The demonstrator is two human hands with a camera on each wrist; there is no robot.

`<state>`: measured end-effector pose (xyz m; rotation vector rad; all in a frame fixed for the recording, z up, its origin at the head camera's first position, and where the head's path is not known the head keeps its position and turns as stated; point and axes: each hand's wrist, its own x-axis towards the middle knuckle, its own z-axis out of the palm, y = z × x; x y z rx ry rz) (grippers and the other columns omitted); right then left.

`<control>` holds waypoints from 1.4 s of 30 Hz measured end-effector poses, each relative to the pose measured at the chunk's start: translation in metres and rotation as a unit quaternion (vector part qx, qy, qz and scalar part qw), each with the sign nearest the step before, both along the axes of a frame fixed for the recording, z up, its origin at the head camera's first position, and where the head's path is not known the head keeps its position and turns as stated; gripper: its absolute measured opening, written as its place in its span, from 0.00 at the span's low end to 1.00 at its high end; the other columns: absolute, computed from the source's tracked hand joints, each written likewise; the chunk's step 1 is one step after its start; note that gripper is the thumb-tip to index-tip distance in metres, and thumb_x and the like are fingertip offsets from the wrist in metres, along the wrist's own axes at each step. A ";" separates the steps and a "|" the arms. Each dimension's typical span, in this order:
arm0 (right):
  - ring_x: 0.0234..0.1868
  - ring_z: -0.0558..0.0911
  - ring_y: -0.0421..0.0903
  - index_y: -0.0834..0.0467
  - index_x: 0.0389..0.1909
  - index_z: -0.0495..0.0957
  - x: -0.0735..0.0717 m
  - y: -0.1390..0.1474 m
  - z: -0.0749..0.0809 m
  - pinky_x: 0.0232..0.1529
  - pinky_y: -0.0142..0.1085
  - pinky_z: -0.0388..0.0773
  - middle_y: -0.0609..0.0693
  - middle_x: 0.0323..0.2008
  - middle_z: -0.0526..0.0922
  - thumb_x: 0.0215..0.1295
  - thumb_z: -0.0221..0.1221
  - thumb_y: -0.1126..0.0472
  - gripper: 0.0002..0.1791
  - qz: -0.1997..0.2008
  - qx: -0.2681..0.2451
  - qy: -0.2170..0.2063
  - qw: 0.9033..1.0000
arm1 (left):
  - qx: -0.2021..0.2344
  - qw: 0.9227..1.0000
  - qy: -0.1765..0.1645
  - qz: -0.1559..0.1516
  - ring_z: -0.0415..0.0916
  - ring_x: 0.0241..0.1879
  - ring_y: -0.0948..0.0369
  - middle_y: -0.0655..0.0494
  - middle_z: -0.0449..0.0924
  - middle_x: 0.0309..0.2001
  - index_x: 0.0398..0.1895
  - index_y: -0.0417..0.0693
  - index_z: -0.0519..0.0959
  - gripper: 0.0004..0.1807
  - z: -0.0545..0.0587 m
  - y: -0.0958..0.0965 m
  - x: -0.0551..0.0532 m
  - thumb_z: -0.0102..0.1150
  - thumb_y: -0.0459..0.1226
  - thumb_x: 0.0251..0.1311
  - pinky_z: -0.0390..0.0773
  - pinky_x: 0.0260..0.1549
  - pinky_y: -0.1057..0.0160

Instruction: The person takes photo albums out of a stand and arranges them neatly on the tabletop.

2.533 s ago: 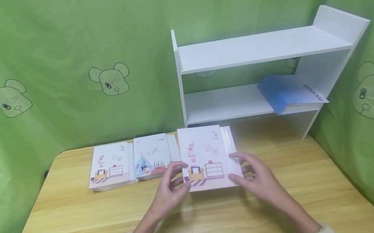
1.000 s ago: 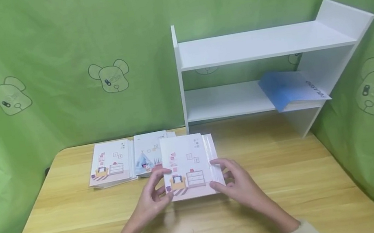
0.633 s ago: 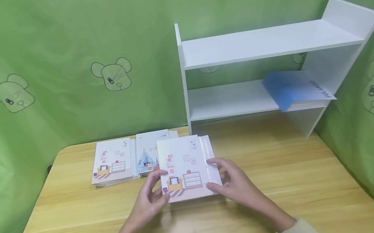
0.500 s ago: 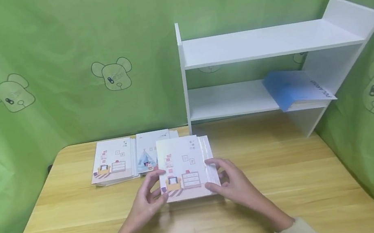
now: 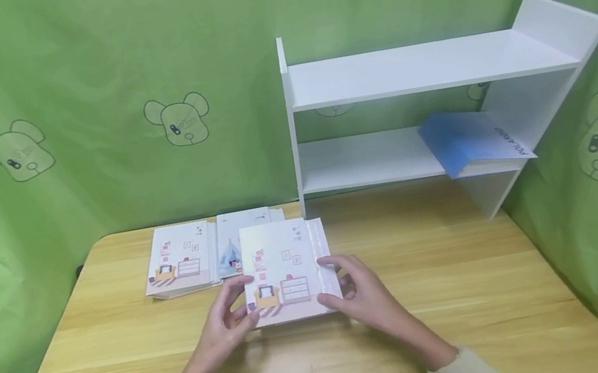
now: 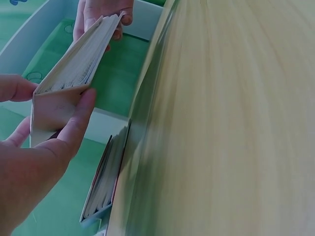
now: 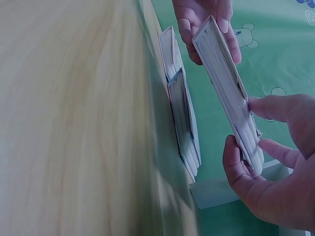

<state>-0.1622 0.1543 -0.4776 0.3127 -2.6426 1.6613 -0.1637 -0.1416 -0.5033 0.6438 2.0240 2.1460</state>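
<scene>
Both hands hold a white photo album (image 5: 280, 269), its cover printed with an armchair and a drawer chest. My left hand (image 5: 221, 321) pinches its left side, thumb near the lower corner. On the opposite side, the fingers and thumb of my right hand (image 5: 364, 294) grip the edge where glossy pages stick out beyond the cover. The wrist views show the album raised off the table, its page edges (image 6: 81, 61) slightly spread. Behind it, partly covered in the head view, lies a tent-print album (image 5: 229, 251). A matching armchair-print album (image 5: 180, 259) lies farther left.
A white two-tier shelf (image 5: 408, 91) stands at the back right of the wooden table (image 5: 475, 315). On its lower tier a blue POLAROID album (image 5: 472, 141) leans at the right end, jutting past the front edge. A green curtain (image 5: 77, 65) hangs behind and at the sides.
Both hands have carried the album to the left and slightly nearer, so it now overlaps the tent-print album in view. Their grip on it looks the same.
</scene>
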 end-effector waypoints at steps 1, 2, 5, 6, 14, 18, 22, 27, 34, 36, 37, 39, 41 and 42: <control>0.41 0.82 0.48 0.53 0.66 0.75 0.000 -0.002 0.000 0.38 0.34 0.88 0.53 0.52 0.77 0.54 0.76 0.64 0.37 0.001 0.001 0.000 1.000 | -0.001 1.000 0.001 0.001 0.71 0.60 0.28 0.29 0.58 0.73 0.71 0.37 0.62 0.35 0.000 -0.001 0.000 0.61 0.21 0.60 0.85 0.52 0.53; 0.41 0.82 0.48 0.53 0.66 0.75 0.000 -0.003 0.000 0.38 0.34 0.88 0.53 0.51 0.77 0.54 0.76 0.64 0.37 0.003 0.002 0.000 1.000 | -0.003 1.000 0.002 0.001 0.70 0.60 0.27 0.29 0.58 0.73 0.71 0.37 0.62 0.35 -0.001 -0.003 0.000 0.61 0.21 0.60 0.85 0.52 0.54; 0.40 0.81 0.47 0.54 0.66 0.75 0.000 -0.006 -0.001 0.36 0.34 0.87 0.53 0.50 0.77 0.54 0.77 0.64 0.37 0.006 0.007 -0.002 1.000 | -0.007 1.000 0.004 -0.001 0.69 0.61 0.26 0.29 0.58 0.73 0.71 0.37 0.62 0.35 -0.001 -0.006 0.001 0.61 0.21 0.60 0.85 0.52 0.54; 0.39 0.81 0.47 0.54 0.66 0.75 0.000 -0.007 -0.001 0.36 0.34 0.87 0.53 0.49 0.77 0.53 0.77 0.64 0.37 0.006 0.008 -0.002 1.000 | -0.007 1.000 0.004 -0.002 0.68 0.62 0.26 0.29 0.58 0.73 0.71 0.37 0.62 0.35 -0.001 -0.007 0.001 0.61 0.21 0.60 0.85 0.52 0.55; 0.40 0.82 0.48 0.54 0.66 0.74 -0.001 -0.009 -0.003 0.35 0.31 0.87 0.53 0.50 0.76 0.52 0.76 0.67 0.38 0.011 0.002 -0.012 1.000 | -0.018 1.000 0.006 -0.003 0.69 0.66 0.42 0.31 0.58 0.73 0.72 0.36 0.61 0.36 -0.003 -0.009 -0.001 0.60 0.21 0.60 0.83 0.56 0.57; 0.41 0.82 0.49 0.55 0.66 0.74 -0.001 -0.011 -0.004 0.34 0.32 0.87 0.54 0.54 0.76 0.52 0.76 0.67 0.38 0.025 -0.006 -0.014 1.000 | -0.023 1.000 0.007 0.000 0.68 0.66 0.47 0.32 0.56 0.74 0.72 0.36 0.60 0.37 -0.005 -0.011 0.000 0.60 0.20 0.59 0.84 0.54 0.59; 0.40 0.82 0.49 0.56 0.66 0.73 -0.001 -0.014 -0.005 0.33 0.32 0.87 0.56 0.56 0.76 0.53 0.76 0.67 0.38 0.038 -0.010 -0.015 0.999 | -0.028 1.000 -0.001 0.007 0.62 0.69 0.38 0.34 0.54 0.76 0.74 0.40 0.60 0.38 -0.005 -0.014 0.002 0.59 0.21 0.59 0.85 0.52 0.60; 0.40 0.83 0.49 0.58 0.66 0.72 -0.002 -0.018 -0.007 0.34 0.32 0.87 0.58 0.57 0.77 0.52 0.77 0.66 0.39 0.053 -0.012 -0.011 0.998 | -0.037 0.999 0.004 0.015 0.54 0.73 0.35 0.35 0.55 0.76 0.73 0.40 0.61 0.37 -0.006 -0.019 0.003 0.59 0.21 0.59 0.79 0.60 0.62; 0.40 0.82 0.49 0.57 0.68 0.71 -0.002 -0.027 -0.009 0.33 0.32 0.86 0.58 0.59 0.76 0.52 0.78 0.63 0.42 0.067 0.011 -0.008 0.998 | -0.032 0.999 0.008 0.013 0.65 0.70 0.53 0.33 0.56 0.74 0.71 0.36 0.61 0.37 -0.007 -0.031 0.006 0.58 0.19 0.57 0.79 0.60 0.62; 0.41 0.81 0.49 0.57 0.68 0.71 -0.002 -0.030 -0.008 0.33 0.32 0.86 0.58 0.60 0.75 0.51 0.78 0.61 0.42 0.067 0.022 -0.006 0.998 | -0.031 0.999 0.005 0.011 0.66 0.69 0.54 0.33 0.56 0.74 0.71 0.35 0.61 0.37 -0.007 -0.035 0.007 0.59 0.19 0.57 0.80 0.59 0.61; 0.41 0.81 0.49 0.57 0.69 0.71 -0.003 -0.032 -0.008 0.33 0.32 0.86 0.58 0.60 0.75 0.51 0.78 0.61 0.43 0.067 0.027 -0.005 0.997 | -0.030 0.999 0.005 0.011 0.65 0.70 0.51 0.33 0.56 0.74 0.71 0.35 0.61 0.36 -0.007 -0.036 0.008 0.59 0.19 0.57 0.79 0.60 0.61; 0.41 0.81 0.49 0.56 0.69 0.71 -0.003 -0.034 -0.008 0.33 0.32 0.85 0.58 0.60 0.75 0.51 0.78 0.60 0.43 0.068 0.034 -0.003 0.997 | -0.035 0.999 0.006 0.014 0.60 0.72 0.47 0.33 0.55 0.75 0.70 0.35 0.62 0.36 -0.007 -0.039 0.009 0.60 0.20 0.58 0.76 0.63 0.63; 0.42 0.80 0.49 0.57 0.69 0.71 -0.003 -0.037 -0.008 0.34 0.32 0.85 0.57 0.59 0.75 0.51 0.78 0.60 0.43 0.069 0.039 -0.002 0.997 | -0.038 0.999 0.006 0.014 0.58 0.73 0.42 0.33 0.55 0.75 0.70 0.35 0.62 0.36 -0.008 -0.041 0.010 0.61 0.20 0.58 0.74 0.64 0.63; 0.42 0.80 0.50 0.57 0.69 0.71 -0.004 -0.038 -0.009 0.34 0.32 0.85 0.57 0.59 0.75 0.51 0.79 0.60 0.43 0.070 0.041 -0.001 0.997 | -0.038 0.999 0.004 0.014 0.61 0.72 0.43 0.32 0.55 0.75 0.70 0.35 0.62 0.36 -0.009 -0.043 0.010 0.61 0.20 0.59 0.76 0.63 0.62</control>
